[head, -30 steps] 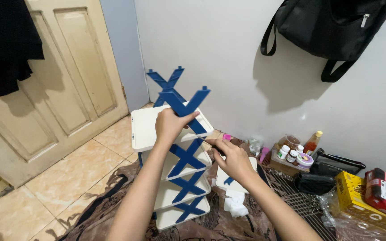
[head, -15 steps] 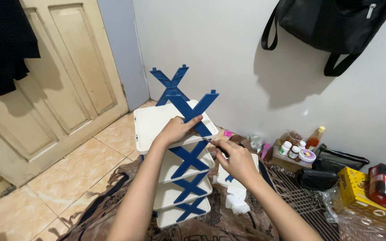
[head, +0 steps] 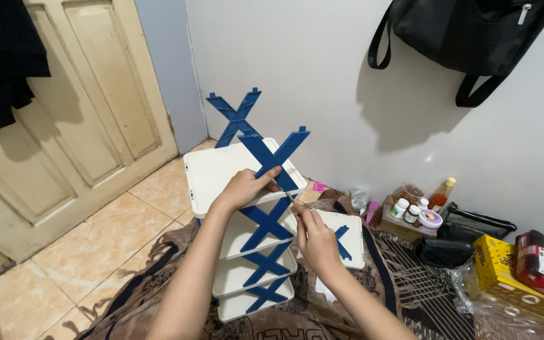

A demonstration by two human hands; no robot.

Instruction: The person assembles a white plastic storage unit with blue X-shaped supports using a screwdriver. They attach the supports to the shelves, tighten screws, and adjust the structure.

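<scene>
Four white shelves make up the plastic rack (head: pixel 247 252), joined at the sides by blue X-shaped braces. On the rack's top shelf (head: pixel 221 170), the left hand (head: pixel 243 187) closes its fingers around the lower leg of the front top brace (head: pixel 275 157). Just right of the rack, the right hand (head: pixel 316 239) pinches the shelf's front corner. Farther right lies a loose white panel (head: pixel 347 236).

Both forearms are bare to the picture's lower edge, with no sleeves, rings, watch or bracelets on the left hand (head: pixel 242 187) or right hand (head: pixel 317 242).
</scene>
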